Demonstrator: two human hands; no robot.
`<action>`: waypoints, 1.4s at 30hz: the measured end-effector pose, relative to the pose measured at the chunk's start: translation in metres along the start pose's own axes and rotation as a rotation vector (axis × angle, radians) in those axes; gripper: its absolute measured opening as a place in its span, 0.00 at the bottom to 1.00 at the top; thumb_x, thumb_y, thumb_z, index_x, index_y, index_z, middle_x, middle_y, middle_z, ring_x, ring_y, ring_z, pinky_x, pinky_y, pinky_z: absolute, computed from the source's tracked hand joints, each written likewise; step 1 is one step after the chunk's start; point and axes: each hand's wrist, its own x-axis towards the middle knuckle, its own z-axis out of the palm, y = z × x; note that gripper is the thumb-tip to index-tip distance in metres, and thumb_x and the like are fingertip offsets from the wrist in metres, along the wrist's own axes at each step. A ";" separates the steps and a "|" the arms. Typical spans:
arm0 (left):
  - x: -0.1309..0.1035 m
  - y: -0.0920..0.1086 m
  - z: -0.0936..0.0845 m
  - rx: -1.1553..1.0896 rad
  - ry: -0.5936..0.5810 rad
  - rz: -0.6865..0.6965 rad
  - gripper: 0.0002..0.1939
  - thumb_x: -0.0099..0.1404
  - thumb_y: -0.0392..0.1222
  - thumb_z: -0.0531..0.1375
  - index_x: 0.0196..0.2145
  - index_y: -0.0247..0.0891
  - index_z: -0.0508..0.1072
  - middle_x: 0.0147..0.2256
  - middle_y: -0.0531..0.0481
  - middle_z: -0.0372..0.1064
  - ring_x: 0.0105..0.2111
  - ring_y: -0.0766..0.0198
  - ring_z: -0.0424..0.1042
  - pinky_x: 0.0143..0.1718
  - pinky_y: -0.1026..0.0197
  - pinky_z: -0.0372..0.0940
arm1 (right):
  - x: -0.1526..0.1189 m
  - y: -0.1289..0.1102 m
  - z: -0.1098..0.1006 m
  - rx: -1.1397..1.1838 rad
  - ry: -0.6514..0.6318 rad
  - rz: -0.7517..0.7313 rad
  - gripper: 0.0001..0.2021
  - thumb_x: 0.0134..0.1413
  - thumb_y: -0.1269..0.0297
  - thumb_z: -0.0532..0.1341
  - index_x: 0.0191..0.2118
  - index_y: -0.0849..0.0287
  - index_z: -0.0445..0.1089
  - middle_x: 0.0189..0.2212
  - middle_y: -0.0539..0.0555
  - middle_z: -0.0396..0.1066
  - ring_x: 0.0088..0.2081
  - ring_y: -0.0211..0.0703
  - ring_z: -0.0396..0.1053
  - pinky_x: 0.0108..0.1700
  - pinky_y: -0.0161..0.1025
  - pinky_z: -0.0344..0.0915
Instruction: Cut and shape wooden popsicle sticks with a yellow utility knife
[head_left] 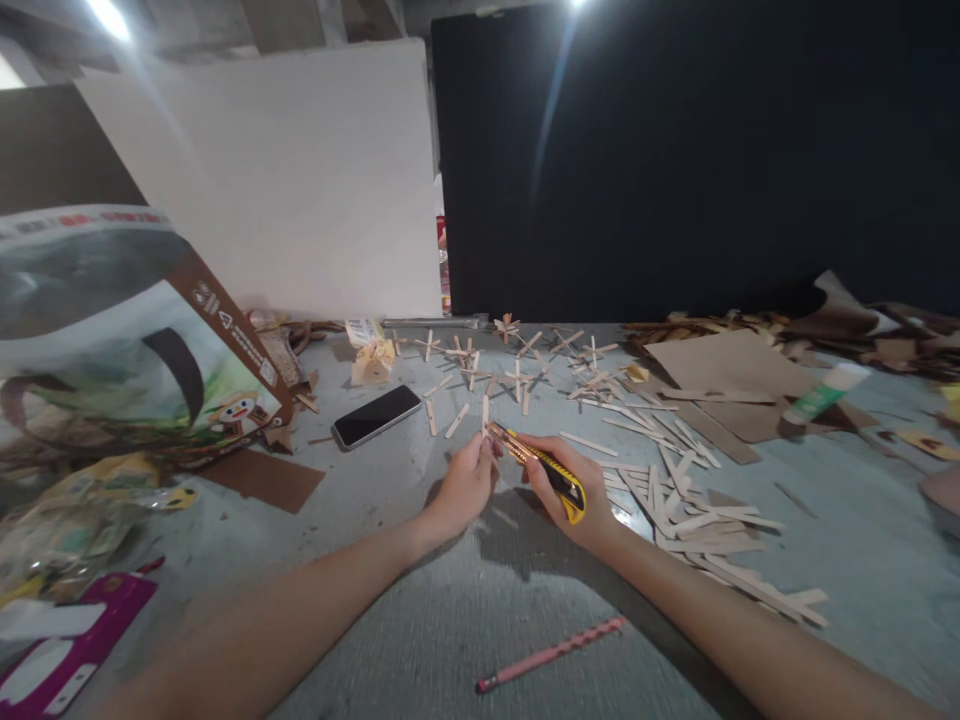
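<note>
Between the fingers of my left hand [463, 482] a flat wooden craft stick [485, 410] stands upright, its top end showing above them. My right hand [581, 490] is closed round a yellow and black utility knife [551, 467]. The knife's front end meets the stick close to my left fingertips; the exact contact is too small to make out. Beyond my hands lie several sticks crossed into star shapes [517, 375]. Beside my right hand spreads a loose pile of craft sticks [694, 520].
A phone [376, 415] lies left of my hands, near a large printed bag [135, 350]. A pink pencil [551, 655] is close to me. On the right are cardboard sheets [739, 365] and a glue stick [827, 392]. White [277, 180] and black boards [690, 160] stand behind.
</note>
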 end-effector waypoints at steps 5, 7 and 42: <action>0.000 -0.001 0.000 -0.016 -0.018 -0.020 0.27 0.73 0.69 0.50 0.34 0.41 0.65 0.21 0.59 0.56 0.20 0.67 0.57 0.25 0.62 0.54 | -0.001 0.000 0.000 0.027 -0.004 -0.005 0.12 0.73 0.59 0.57 0.53 0.56 0.74 0.33 0.55 0.80 0.30 0.42 0.78 0.35 0.37 0.75; 0.000 -0.002 0.000 -0.013 -0.019 -0.012 0.27 0.73 0.68 0.49 0.34 0.41 0.65 0.21 0.58 0.56 0.20 0.67 0.57 0.25 0.63 0.54 | -0.001 0.000 -0.001 0.030 -0.005 -0.009 0.12 0.73 0.59 0.57 0.53 0.56 0.74 0.34 0.54 0.80 0.30 0.42 0.78 0.35 0.37 0.74; 0.001 -0.006 0.000 -0.014 -0.024 0.029 0.31 0.70 0.74 0.49 0.34 0.41 0.63 0.21 0.59 0.54 0.20 0.68 0.55 0.24 0.63 0.53 | 0.000 -0.002 -0.001 0.040 0.010 -0.009 0.09 0.70 0.64 0.59 0.51 0.57 0.74 0.33 0.52 0.80 0.27 0.38 0.77 0.31 0.33 0.72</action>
